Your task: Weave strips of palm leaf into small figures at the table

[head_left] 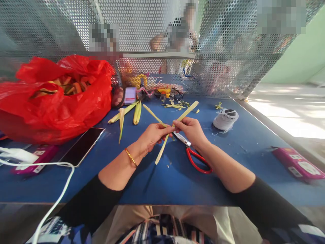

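Observation:
My left hand and my right hand meet over the middle of the blue table. Both pinch pale green-yellow leaf strips that cross between my fingertips. One strip runs from lower left to upper right, and another sticks out to the upper left. Exactly how they join is hidden by my fingers. Scissors with red handles lie under my right hand, blades pointing toward my fingertips. Beyond my left hand are a folded leaf piece and longer green leaf pieces.
A red plastic bag with leaf strips inside fills the left, near a phone and a white cable. A spool of white string stands right, with a pink packet. A perforated metal screen rises behind; people show through it.

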